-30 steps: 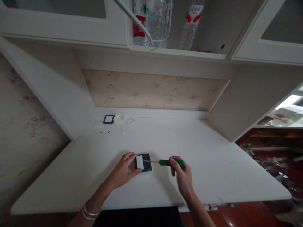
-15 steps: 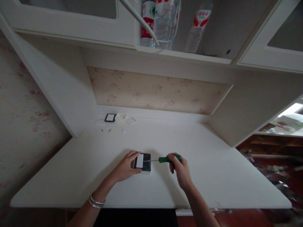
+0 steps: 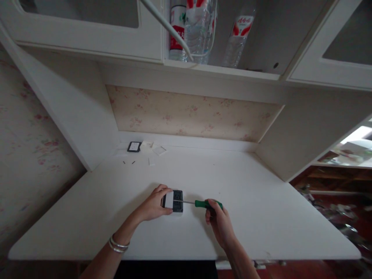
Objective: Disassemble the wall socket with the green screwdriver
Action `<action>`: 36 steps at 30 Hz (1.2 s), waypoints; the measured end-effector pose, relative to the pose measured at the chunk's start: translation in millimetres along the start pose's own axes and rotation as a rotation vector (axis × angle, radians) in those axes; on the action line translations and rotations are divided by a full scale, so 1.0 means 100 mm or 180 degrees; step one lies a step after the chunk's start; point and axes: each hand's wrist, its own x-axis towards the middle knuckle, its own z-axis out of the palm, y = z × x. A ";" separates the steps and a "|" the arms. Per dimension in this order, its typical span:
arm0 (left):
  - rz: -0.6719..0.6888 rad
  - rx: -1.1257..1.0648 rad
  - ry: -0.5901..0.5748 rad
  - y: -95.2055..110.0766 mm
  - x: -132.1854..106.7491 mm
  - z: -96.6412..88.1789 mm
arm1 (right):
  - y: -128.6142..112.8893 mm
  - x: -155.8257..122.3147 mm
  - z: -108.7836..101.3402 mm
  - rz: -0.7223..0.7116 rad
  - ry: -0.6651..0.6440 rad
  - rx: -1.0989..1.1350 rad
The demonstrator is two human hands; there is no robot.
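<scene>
From my station, I locate the black box [image 3: 177,207] near the middle of the white table [image 3: 267,209], between the two hands. A white panel [image 3: 169,200] covers its left part; the right part shows dark.

Left hand [image 3: 155,203]: pinching the box, thumb on the near edge, fingers on the far edge. I cannot tell whether the box rests flat on the table. Right hand [image 3: 217,217]: fingers curled around the green handle of the screwdriver [image 3: 200,204]. The shaft runs left from the handle, its tip at the dark part of the box, beside the panel's right edge. The tip is too small for me to read pressure or depth.

Edges: the table's front edge lies well apart from the box, on the near side. The back edge meets a low white ledge [image 3: 186,138] under the flowered wall [image 3: 186,112]. The left side panel [image 3: 65,104] and the right side panel [image 3: 314,124] bound the rear. Overhead, the cupboard [image 3: 232,73] holds plastic bottles [image 3: 197,37].

Room: I read a broad stretch of table between the right hand and the right side panel. At the left rear, a socket plate [image 3: 134,146], a pale frame [image 3: 159,150], a white strip [image 3: 151,161] and two dark slips [image 3: 133,162] take up space, well apart from both hands.
</scene>
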 end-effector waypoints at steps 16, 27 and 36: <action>-0.0299 -0.0162 0.0431 -0.09 0.09 -0.07 | 0.09 -0.01 -0.03 -0.0015 0.0300 0.0217; -0.0468 0.1877 0.1002 -0.77 1.06 -0.59 | 0.13 -0.08 -0.01 -0.0161 0.0366 0.0454; -0.0393 0.2188 0.0785 -0.85 1.38 -0.59 | 0.15 -0.08 -0.08 -0.0145 0.0439 0.0533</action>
